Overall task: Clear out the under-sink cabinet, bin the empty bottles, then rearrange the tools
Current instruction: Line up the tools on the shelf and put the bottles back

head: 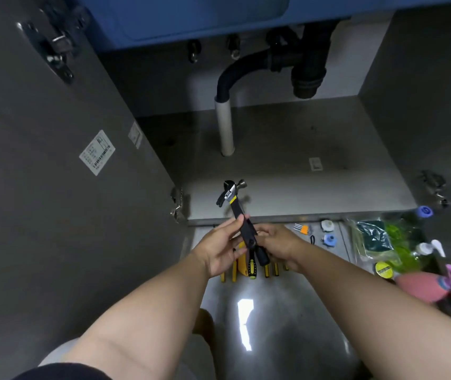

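Taking the cabinet floor (287,149) as the landmark: it lies bare, apart from the white drain pipe (225,127) that stands on it toward its left rear, so the clearing-out looks done and the tool stage seems under way. Just in front of its lip, the left hand (223,246) curls its fingers around the dark handle of the hammer (236,204), thumb pressed on top. The hammer head points over the lip, likely so it can be laid inside. The right hand (276,244) closes on the same bundle lower down; exactly what it pinches cannot be told. Below both hands, yellow-handled tools (251,266) lie in a row on the room floor. Further right of the lip sit bottles (424,248), sponges and a pink cloth, apparently set aside for sorting.
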Demonstrator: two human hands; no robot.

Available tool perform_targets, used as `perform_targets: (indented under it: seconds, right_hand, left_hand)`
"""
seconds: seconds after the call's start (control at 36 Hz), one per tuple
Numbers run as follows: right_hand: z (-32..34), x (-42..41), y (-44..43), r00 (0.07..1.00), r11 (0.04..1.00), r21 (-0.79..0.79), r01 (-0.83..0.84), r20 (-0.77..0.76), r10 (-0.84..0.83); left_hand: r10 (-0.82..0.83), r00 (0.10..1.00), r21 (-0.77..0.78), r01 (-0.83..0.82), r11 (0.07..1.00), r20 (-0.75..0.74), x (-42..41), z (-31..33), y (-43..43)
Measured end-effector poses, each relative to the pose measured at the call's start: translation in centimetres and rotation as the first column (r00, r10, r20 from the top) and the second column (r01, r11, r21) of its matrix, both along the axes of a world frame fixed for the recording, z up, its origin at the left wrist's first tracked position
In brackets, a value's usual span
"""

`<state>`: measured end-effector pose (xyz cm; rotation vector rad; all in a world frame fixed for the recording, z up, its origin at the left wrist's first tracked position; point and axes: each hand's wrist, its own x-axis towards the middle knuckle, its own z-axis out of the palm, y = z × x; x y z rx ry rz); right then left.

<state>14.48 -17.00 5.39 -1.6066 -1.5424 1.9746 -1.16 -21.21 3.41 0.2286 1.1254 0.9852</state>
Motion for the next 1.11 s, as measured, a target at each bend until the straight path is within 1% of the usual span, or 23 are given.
perform_targets:
  seconds: [0.11, 0.19, 0.28, 0.33, 0.39, 0.47, 0.53, 0.61, 0.69, 0.78, 0.89, 1.0, 1.08, 1.11]
  right_hand:
    - [0.8, -0.4, -0.5, 1.000, 1.000, 0.007, 0.017, 0.012, -0.017]
    - [1.3, -0.5, -0.5, 0.991, 0.991, -0.108, 0.075, -0.107, -0.087]
    - [1.8, 0.0, -0.1, 0.943, 0.951, -0.261, 0.164, -0.242, -0.229]
    - [1.8, 0.2, 0.5, 0.924, 0.939, -0.307, 0.157, -0.290, -0.250]
    - [1.6, 0.1, 1.0, 0.934, 0.949, -0.287, 0.129, -0.288, -0.214]
    - [0.7, -0.6, 1.8, 0.965, 0.982, -0.136, 0.134, -0.205, -0.161]
    - [0.2, -1.2, 2.6, 0.964, 0.986, -0.058, 0.159, -0.207, -0.167]
    - [-0.7, -2.0, 3.8, 0.954, 0.979, -0.040, 0.199, -0.221, -0.203]
    - [-2.1, -2.2, 5.0, 0.962, 0.977, -0.014, 0.212, -0.172, -0.211]
    - [-3.9, -1.9, 6.1, 0.965, 0.972, 0.008, 0.234, -0.127, -0.231]
    - [-6.6, -1.5, 7.2, 0.962, 0.968, 0.000, 0.253, -0.105, -0.251]
    - [-9.0, -1.5, 8.0, 0.965, 0.968, 0.018, 0.249, -0.085, -0.247]
    - [-10.2, -1.6, 8.4, 0.967, 0.971, 0.027, 0.238, -0.097, -0.235]
    - [-10.5, -1.8, 8.6, 0.967, 0.971, 0.031, 0.238, -0.102, -0.234]
  left_hand:
    - [0.004, 0.996, 0.025, -0.002, 1.000, -0.085, 0.7, 0.4, 0.8]
    - [0.037, 0.990, 0.049, -0.031, 0.998, -0.133, 0.7, 0.4, 1.3]
    - [0.065, 0.988, 0.059, -0.057, 0.997, -0.142, 0.5, 0.5, 1.8]
    - [0.058, 0.985, 0.088, -0.044, 0.995, -0.165, 0.4, 0.6, 2.0]
    - [0.042, 0.977, 0.117, -0.018, 0.993, -0.207, 0.5, 0.7, 2.3]
    - [0.042, 0.961, 0.143, -0.003, 0.990, -0.273, 0.5, 0.3, 3.0]
    - [0.058, 0.948, 0.148, -0.012, 0.989, -0.311, 0.2, -0.1, 3.6]
    - [0.097, 0.934, 0.154, -0.046, 0.987, -0.343, -1.1, -1.1, 4.5]
    - [0.119, 0.908, 0.168, -0.055, 0.984, -0.401, -3.1, -2.5, 5.7]
    - [0.120, 0.829, 0.172, -0.029, 0.985, -0.546, -5.2, -3.9, 7.3]
    - [0.133, 0.648, 0.158, -0.020, 0.987, -0.749, -7.4, -6.3, 10.0]
    - [0.136, 0.505, 0.142, -0.026, 0.989, -0.852, -9.1, -8.8, 12.5]
    - [0.121, 0.367, 0.127, -0.008, 0.992, -0.922, -10.3, -10.1, 13.7]
    - [0.116, 0.335, 0.121, -0.004, 0.993, -0.935, -10.8, -10.5, 14.0]
